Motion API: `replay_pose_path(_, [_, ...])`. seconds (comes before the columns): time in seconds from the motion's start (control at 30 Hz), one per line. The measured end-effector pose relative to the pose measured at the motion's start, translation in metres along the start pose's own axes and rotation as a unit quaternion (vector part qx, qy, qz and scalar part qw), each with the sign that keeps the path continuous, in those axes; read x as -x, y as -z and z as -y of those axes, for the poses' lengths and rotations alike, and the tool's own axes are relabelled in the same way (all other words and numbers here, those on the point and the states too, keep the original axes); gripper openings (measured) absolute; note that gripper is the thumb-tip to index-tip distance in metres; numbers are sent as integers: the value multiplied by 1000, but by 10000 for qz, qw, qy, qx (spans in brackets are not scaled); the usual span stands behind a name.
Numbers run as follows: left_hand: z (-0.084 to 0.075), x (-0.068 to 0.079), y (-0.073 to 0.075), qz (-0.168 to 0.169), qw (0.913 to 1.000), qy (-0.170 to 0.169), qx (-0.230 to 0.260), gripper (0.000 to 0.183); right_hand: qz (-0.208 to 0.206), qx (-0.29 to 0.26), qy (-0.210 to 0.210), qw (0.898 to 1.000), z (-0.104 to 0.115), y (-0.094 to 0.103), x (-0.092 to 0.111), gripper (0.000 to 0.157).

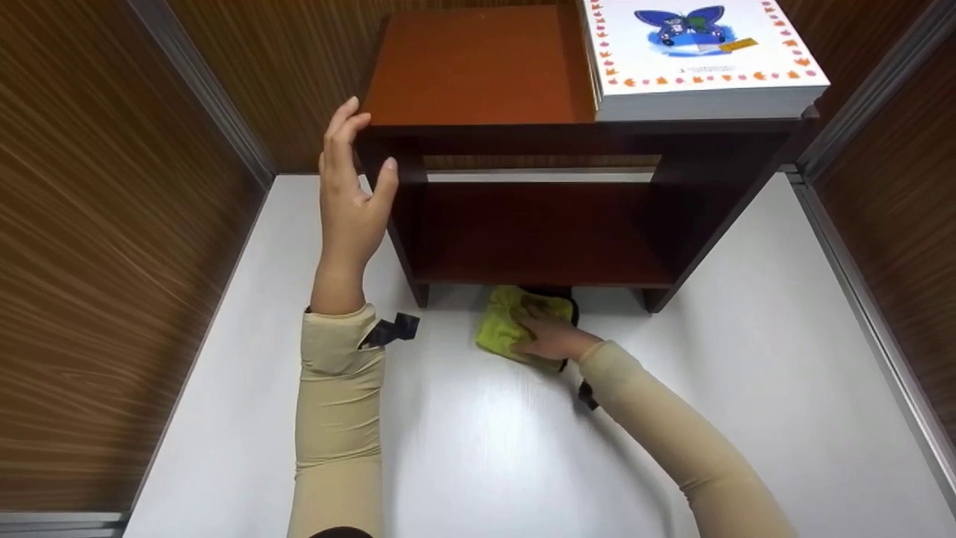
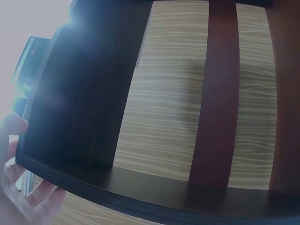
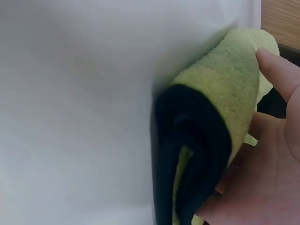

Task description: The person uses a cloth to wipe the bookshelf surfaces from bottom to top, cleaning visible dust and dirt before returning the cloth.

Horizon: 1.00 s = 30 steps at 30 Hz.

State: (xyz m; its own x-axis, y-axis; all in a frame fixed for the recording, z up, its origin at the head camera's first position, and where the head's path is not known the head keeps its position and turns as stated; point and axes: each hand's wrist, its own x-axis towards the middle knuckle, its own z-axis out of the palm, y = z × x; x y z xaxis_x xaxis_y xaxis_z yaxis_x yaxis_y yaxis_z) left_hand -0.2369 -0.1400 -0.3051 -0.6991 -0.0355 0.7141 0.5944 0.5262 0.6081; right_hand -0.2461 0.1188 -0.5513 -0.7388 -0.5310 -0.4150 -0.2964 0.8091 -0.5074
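A dark reddish-brown wooden shelf (image 1: 478, 67) stands on the white surface. My left hand (image 1: 351, 202) holds its upper left corner, with the thumb towards the front edge and the fingers along the outer side. The left wrist view shows the shelf's side panel (image 2: 140, 187) between thumb and fingers. Lower down, by the shelf's front foot, my right hand (image 1: 549, 336) holds a yellow-green cloth (image 1: 493, 329) with a dark border down against the white surface. In the right wrist view the cloth (image 3: 239, 70) is folded and bulges beside the thumb; the other fingers are partly hidden behind it.
A stack of white books (image 1: 709, 104) with a butterfly picture on top sits on the right part of the shelf top. Wood-grain panels (image 1: 112, 224) enclose the white surface (image 1: 463, 463) left, right and behind. A gap runs beneath the lowest shelf board (image 1: 538, 239).
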Motion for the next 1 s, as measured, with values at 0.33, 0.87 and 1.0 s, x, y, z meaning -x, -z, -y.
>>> replay_pose_path(0.33, [19, 0, -10, 35, 9999, -77, -96, 42, 136, -666, 873, 9939, -1, 31, 49, 65])
replay_pose_path(0.87, [27, -1, -4, -96, 9994, -217, -261, 42, -7676, -231, 3200, 5549, 72, 181, 173, 25])
replay_pose_path(1.0, [37, -2, -8, -35, 9995, -34, -327, 44, -7798, 164, 2357, 5797, 51, 209, 179, 41])
